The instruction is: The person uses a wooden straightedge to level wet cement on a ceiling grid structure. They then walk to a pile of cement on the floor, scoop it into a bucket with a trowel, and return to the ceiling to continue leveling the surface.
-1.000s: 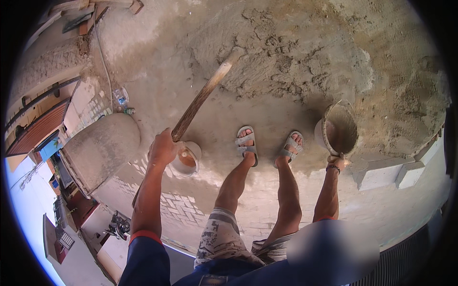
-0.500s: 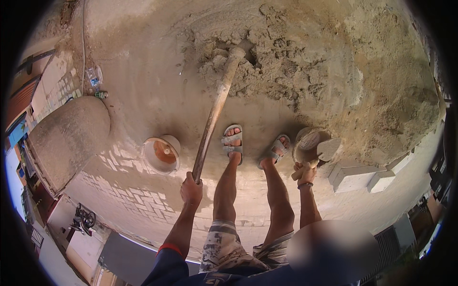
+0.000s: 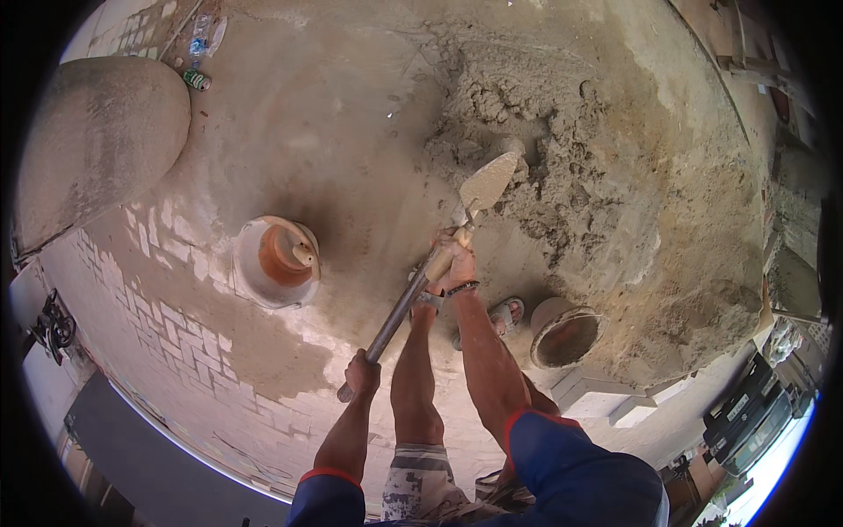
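A long wooden-handled tool (image 3: 399,318) slants from my lap side up to a heap of wet grey mortar (image 3: 553,154); its head is mostly hidden there, behind a trowel. My left hand (image 3: 362,374) is closed round the near end of the handle. Farther up, my right hand (image 3: 455,265) is closed round the trowel's grip and lies against the long handle. The pointed trowel blade (image 3: 488,183), coated with mortar, points toward the heap. Right of my sandalled feet, a bucket (image 3: 569,334) with a dark inside stands on the ground.
A pale bucket (image 3: 279,262) with a reddish-brown inside stands left of me. At far left is a large, rounded grey panel (image 3: 110,145). Near it lie a green can (image 3: 197,80) and a clear plastic bottle (image 3: 200,39). Pale blocks (image 3: 597,397) sit beyond the right bucket.
My right hand has brought the trowel from over the right bucket leftward to the long handle. My left hand still grips the handle's near end. The view has shifted.
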